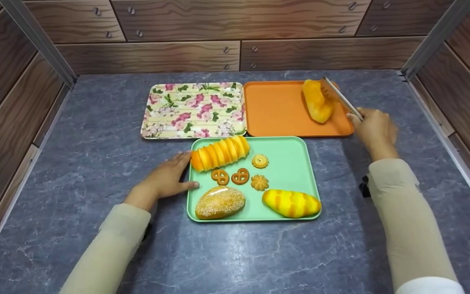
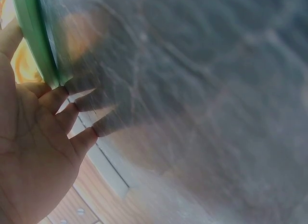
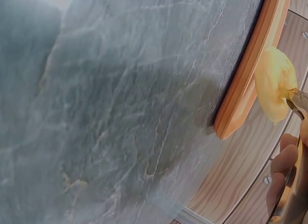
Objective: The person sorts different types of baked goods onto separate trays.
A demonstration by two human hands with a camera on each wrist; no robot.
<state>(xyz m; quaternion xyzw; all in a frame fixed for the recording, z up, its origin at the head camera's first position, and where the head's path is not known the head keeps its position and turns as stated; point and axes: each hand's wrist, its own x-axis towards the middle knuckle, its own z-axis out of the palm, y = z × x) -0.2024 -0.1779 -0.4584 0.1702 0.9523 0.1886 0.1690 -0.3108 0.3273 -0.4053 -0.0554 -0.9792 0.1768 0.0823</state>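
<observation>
My right hand (image 1: 375,128) grips metal tongs (image 1: 346,99), whose far end is at a yellow-orange bread roll (image 1: 315,102) over the right part of the orange tray (image 1: 276,108). In the right wrist view the tongs' tip meets the side of the roll (image 3: 274,82), and only a few curled fingers show at the edge. My left hand (image 1: 165,177) lies with extended fingers and thumb against the left rim of the green tray (image 1: 288,157). Seen from the left wrist, its fingertips are right at the tray's rim (image 2: 36,36).
Inside the green tray are a sliced-looking loaf (image 1: 220,153), a seeded bun (image 1: 220,203), a striped yellow bread (image 1: 292,203), two pretzels (image 1: 240,176) and two cookies (image 1: 260,182). A floral tray (image 1: 196,110) adjoins the orange one. Wood-patterned walls (image 1: 149,57) enclose the grey table (image 1: 235,253).
</observation>
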